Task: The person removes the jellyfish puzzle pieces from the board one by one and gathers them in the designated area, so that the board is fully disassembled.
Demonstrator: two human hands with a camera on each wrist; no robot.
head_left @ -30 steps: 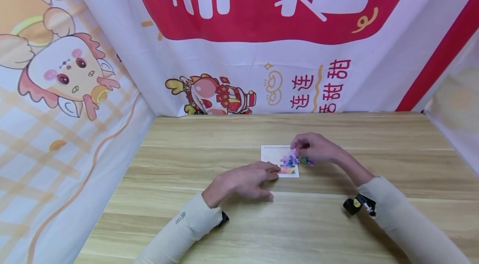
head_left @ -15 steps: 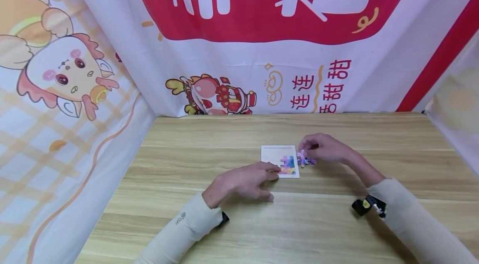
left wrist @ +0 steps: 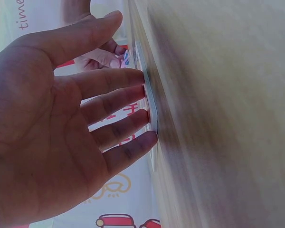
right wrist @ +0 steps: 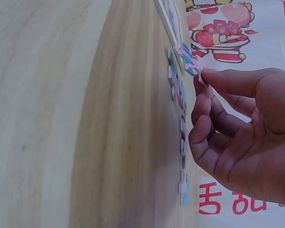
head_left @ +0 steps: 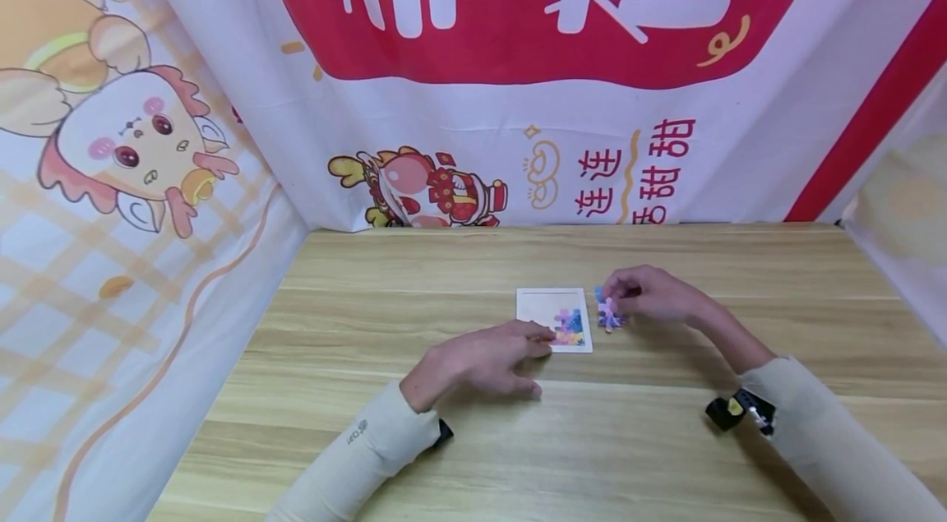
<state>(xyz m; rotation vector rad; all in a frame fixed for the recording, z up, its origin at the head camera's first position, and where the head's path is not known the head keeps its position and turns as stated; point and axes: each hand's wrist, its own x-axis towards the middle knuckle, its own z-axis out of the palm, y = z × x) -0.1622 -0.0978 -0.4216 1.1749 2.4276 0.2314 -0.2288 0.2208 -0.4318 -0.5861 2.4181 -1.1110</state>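
A white puzzle tray (head_left: 538,304) lies on the wooden table, with joined colourful jigsaw pieces (head_left: 571,325) in its near right part. My left hand (head_left: 484,358) rests its straight, spread fingertips on the tray's near left side. In the left wrist view, the fingers (left wrist: 126,128) reach the tray's edge. To the right of the tray, my right hand (head_left: 651,294) pinches a pink and blue jigsaw piece (right wrist: 192,62) between thumb and fingers, held above the table. Several loose jigsaw pieces (right wrist: 175,80) lie beneath that hand, partly hidden by it in the head view.
The wooden table (head_left: 414,267) ends at a white and red printed cloth (head_left: 481,152) behind. Another printed cloth (head_left: 118,292) hangs along the left side. A dark wrist camera (head_left: 725,413) sits at the right sleeve.
My right hand has moved right, away from over the tray to above the loose pieces, still pinching a jigsaw piece. The left hand has stayed at the tray.
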